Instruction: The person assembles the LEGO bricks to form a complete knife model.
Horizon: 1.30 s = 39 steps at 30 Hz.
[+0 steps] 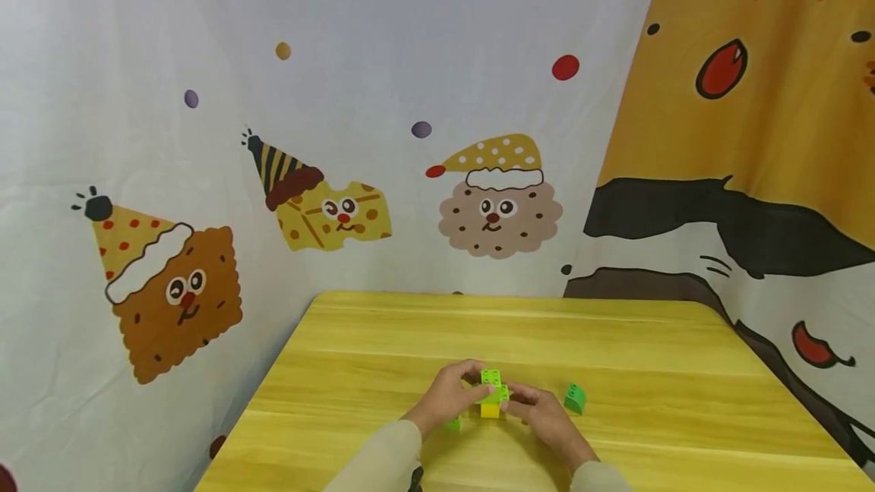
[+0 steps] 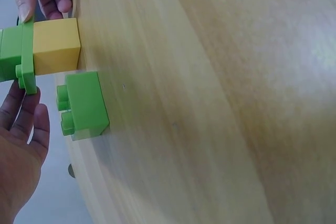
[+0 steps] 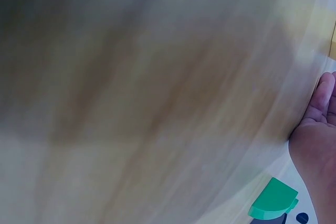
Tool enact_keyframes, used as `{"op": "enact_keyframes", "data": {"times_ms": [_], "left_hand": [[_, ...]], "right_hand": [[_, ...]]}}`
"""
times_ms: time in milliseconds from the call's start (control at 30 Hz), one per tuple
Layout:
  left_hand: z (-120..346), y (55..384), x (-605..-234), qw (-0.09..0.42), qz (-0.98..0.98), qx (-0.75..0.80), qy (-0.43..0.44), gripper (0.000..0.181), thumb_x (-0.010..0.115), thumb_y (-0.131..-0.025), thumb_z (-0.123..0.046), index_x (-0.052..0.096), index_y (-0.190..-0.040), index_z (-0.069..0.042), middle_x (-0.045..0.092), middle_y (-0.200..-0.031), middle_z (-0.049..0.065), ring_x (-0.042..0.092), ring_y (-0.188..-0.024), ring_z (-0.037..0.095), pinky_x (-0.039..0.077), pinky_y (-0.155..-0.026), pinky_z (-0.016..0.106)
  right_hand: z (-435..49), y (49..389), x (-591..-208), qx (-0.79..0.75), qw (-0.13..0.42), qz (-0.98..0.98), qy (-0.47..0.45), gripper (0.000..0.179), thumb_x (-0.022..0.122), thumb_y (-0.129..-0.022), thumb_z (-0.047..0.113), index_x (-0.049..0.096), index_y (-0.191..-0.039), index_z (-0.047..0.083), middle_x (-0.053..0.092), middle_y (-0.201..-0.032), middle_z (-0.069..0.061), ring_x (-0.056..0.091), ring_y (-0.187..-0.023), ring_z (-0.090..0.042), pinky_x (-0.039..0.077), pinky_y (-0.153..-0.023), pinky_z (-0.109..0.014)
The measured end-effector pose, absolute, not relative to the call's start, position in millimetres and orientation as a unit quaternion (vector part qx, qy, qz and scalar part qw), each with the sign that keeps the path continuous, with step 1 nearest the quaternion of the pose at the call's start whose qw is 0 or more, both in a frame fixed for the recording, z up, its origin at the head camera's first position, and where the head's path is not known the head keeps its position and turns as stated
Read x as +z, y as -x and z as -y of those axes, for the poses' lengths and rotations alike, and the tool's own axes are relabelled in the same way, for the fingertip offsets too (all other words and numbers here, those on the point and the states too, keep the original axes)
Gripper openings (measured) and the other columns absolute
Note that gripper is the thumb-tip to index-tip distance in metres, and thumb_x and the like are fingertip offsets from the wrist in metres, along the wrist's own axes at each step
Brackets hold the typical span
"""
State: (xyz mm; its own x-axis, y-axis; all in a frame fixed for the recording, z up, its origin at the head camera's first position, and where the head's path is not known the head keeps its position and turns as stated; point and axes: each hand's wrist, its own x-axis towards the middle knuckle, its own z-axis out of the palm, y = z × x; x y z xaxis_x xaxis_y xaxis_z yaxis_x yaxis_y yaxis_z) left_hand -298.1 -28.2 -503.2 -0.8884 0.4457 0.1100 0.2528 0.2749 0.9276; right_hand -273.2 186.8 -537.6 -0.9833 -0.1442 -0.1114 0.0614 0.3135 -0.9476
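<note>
A small stack of toy building bricks stands between the hands. A yellow brick [image 1: 490,411] is at its bottom, a green plate [image 2: 27,56] lies across it, and a light green brick [image 1: 491,376] tops it. My left hand [image 1: 446,395] grips the stack's green part from the left, thumb across the front. From the right, my right hand [image 1: 544,414] pinches the plate's end between thumb and fingers. A loose green brick [image 2: 86,104] sits beside the stack, below the left hand. In the right wrist view, only part of the right hand [image 3: 317,135] shows, at the edge.
A darker green curved brick [image 1: 575,399] lies on the wooden table [image 1: 383,340], to the right of the right hand. Behind the table hangs a white cloth [image 1: 383,36] printed with cartoon figures.
</note>
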Motion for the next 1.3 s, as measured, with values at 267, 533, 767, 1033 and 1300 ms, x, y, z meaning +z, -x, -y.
{"op": "enact_keyframes", "data": {"times_ms": [267,533,767,1033,1300], "left_hand": [[29.5,299.2,-506.2,0.079,-0.801,0.551,-0.222,0.03,0.068,-0.096,-0.031,0.066,-0.122,-0.017,0.063,-0.103,-0.004,0.056,-0.097,0.017,0.053,-0.072,0.03],[32.1,297.3,-504.8,0.078,-0.808,0.54,-0.224,0.027,0.067,-0.096,-0.035,0.067,-0.12,-0.021,0.064,-0.105,-0.007,0.056,-0.099,0.016,0.05,-0.077,0.034],[34.7,296.9,-503.7,0.078,-0.812,0.537,-0.217,0.038,0.067,-0.096,-0.038,0.065,-0.127,-0.018,0.064,-0.109,-0.007,0.057,-0.102,0.018,0.051,-0.081,0.038],[40.3,298.6,-505.8,0.073,-0.82,0.53,-0.205,0.043,0.066,-0.095,-0.042,0.065,-0.13,-0.016,0.065,-0.111,-0.006,0.057,-0.104,0.018,0.051,-0.083,0.041],[44.8,297.6,-505.6,0.077,-0.817,0.536,-0.2,0.041,0.066,-0.095,-0.042,0.064,-0.129,-0.018,0.064,-0.118,0.004,0.056,-0.107,0.021,0.05,-0.087,0.047]], "right_hand": [[-184.4,272.8,-535.1,-0.587,0.087,-0.805,0.026,0.057,0.071,-0.091,0.037,0.059,-0.136,0.005,0.064,-0.126,-0.015,0.059,-0.112,-0.03,0.049,-0.085,-0.047],[-183.3,272.6,-534.0,-0.587,0.088,-0.804,0.031,0.056,0.071,-0.092,0.036,0.06,-0.137,0.005,0.062,-0.127,-0.016,0.058,-0.112,-0.03,0.05,-0.085,-0.047],[-183.1,271.8,-532.7,-0.586,0.086,-0.805,0.031,0.057,0.073,-0.09,0.038,0.06,-0.136,0.006,0.063,-0.126,-0.015,0.059,-0.111,-0.03,0.05,-0.084,-0.045],[-182.7,272.1,-533.0,-0.592,0.083,-0.802,0.022,0.055,0.074,-0.09,0.036,0.062,-0.134,0.006,0.066,-0.121,-0.01,0.059,-0.107,-0.024,0.048,-0.079,-0.037],[-184.6,271.6,-535.0,-0.59,0.079,-0.804,0.013,0.057,0.074,-0.089,0.036,0.061,-0.135,0.005,0.065,-0.123,-0.013,0.06,-0.107,-0.025,0.05,-0.082,-0.041]]}}
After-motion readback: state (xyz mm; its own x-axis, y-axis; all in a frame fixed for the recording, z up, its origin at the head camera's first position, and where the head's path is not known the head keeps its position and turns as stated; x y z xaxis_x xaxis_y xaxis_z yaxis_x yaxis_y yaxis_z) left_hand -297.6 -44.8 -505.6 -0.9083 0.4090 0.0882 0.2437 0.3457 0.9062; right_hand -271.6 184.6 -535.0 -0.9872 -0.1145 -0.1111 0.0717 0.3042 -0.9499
